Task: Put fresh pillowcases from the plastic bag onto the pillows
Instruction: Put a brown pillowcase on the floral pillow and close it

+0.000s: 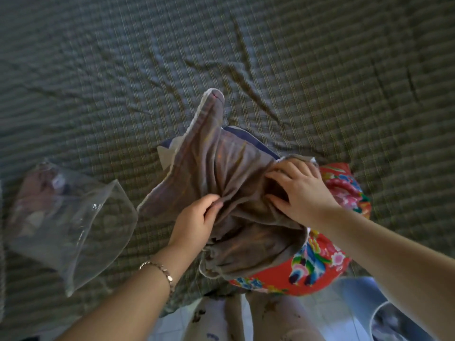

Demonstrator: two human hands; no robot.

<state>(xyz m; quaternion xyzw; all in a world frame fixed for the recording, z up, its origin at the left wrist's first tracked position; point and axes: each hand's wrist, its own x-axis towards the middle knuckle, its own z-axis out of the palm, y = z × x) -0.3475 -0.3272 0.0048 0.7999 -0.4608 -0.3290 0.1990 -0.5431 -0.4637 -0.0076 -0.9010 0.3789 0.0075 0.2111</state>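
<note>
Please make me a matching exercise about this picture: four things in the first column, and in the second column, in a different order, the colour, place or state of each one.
Column A
1 plastic bag
2 pillow
3 pillowcase
4 bracelet

Column B
a red, with flowers
b on the left wrist
c clear, lying on the bed
d grey-brown, gripped by the left hand and right hand

Pairs: 1-c, 2-a, 3-d, 4-b
</note>
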